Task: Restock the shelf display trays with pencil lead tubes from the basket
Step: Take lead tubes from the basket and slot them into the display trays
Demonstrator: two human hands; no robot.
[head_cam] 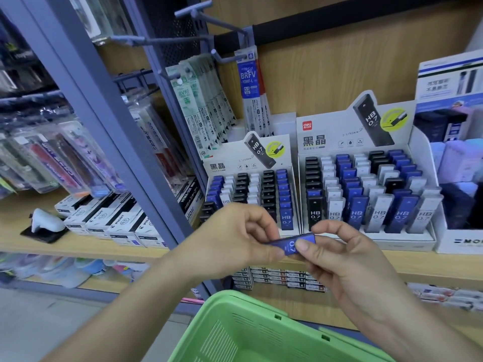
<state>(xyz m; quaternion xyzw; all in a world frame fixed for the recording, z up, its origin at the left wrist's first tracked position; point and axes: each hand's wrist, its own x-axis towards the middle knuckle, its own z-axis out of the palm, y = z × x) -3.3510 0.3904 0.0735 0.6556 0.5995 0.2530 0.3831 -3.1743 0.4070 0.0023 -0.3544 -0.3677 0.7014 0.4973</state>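
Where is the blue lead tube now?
Head view, lower centre: the blue lead tube is pinched between left hand and right hand, above the green basket, below the smaller display tray.

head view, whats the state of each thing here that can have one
blue lead tube, roughly level, pinched at both ends
left hand, pinching the tube's left end
right hand, pinching the tube's right end
left display tray, stocked with upright tubes, front partly hidden
right display tray, stocked with upright tubes
green basket, open-topped, visible part shows no tubes
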